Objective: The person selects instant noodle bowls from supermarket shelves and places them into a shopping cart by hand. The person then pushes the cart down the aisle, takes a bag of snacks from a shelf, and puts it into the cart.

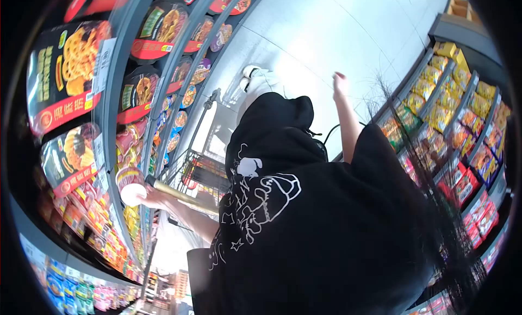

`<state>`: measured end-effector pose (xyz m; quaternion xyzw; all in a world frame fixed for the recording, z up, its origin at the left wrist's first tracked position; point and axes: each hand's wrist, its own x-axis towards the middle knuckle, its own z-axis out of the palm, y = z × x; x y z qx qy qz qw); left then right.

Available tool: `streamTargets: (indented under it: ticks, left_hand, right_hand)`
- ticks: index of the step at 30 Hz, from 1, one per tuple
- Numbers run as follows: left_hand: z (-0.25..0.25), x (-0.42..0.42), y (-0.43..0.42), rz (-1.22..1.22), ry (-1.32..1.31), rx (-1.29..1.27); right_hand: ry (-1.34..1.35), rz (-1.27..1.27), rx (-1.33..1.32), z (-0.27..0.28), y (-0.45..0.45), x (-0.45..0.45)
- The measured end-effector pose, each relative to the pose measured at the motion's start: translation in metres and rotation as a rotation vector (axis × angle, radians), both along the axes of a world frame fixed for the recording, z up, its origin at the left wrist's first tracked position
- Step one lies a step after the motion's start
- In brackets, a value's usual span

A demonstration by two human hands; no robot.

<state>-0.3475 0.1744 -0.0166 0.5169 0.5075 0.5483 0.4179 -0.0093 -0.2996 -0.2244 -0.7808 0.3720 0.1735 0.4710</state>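
black tee (337, 228): white cartoon print, on the wearer just right of the shopping cart (204, 171).
left hand (157, 200): fingers closed on a white-ended cup (129, 184), beside the cart's handle (187, 198).
cup: left of the cart, near the left shelf (111, 103) with its boxed meals (81, 65).
right hand (340, 85): well right of the cart; blurred, can't tell how wide.
white shoes (250, 78): beyond the cart, on pale floor (315, 48).
yellow packets (427, 89): shelved across the aisle from the cart.
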Motion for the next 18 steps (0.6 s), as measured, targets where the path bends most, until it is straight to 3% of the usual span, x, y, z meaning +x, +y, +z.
streamTargets:
  ticks: [4, 7, 10, 12, 14, 15, 16, 17, 18]
  left_hand:
    - [0.006, 0.013, -0.009, 0.103, 0.115, -0.059]
    - [0.009, 0.025, -0.016, 0.208, 0.100, -0.066]
    - [-0.004, 0.012, -0.008, 0.252, -0.013, -0.080]
    - [-0.006, 0.006, -0.008, 0.148, -0.150, -0.062]
    - [-0.008, 0.006, -0.008, 0.134, -0.205, -0.028]
    - [-0.021, -0.005, -0.003, 0.184, -0.204, -0.057]
    - [-0.016, -0.001, -0.006, 0.208, -0.253, -0.123]
    - [-0.021, -0.002, -0.006, 0.183, -0.317, -0.094]
    - [-0.015, 0.005, -0.011, 0.232, -0.380, -0.110]
  right_hand:
    - [-0.284, 0.712, 0.062, 0.014, 0.132, 0.047]
    - [-0.375, 1.125, 0.194, 0.106, 0.229, 0.053]
    - [-0.376, 1.245, 0.501, 0.077, 0.286, 0.022]
    - [-0.312, 1.448, 0.430, 0.052, 0.299, -0.011]
    - [-0.386, 1.916, 0.354, 0.014, 0.291, -0.037]
    - [0.007, 2.185, 0.631, -0.020, 0.286, -0.038]
    - [-0.220, 2.861, 0.448, -0.066, 0.287, -0.049]
    - [0.250, 2.718, 0.306, -0.022, 0.284, -0.046]
    - [0.447, 2.757, 0.245, -0.021, 0.289, -0.049]
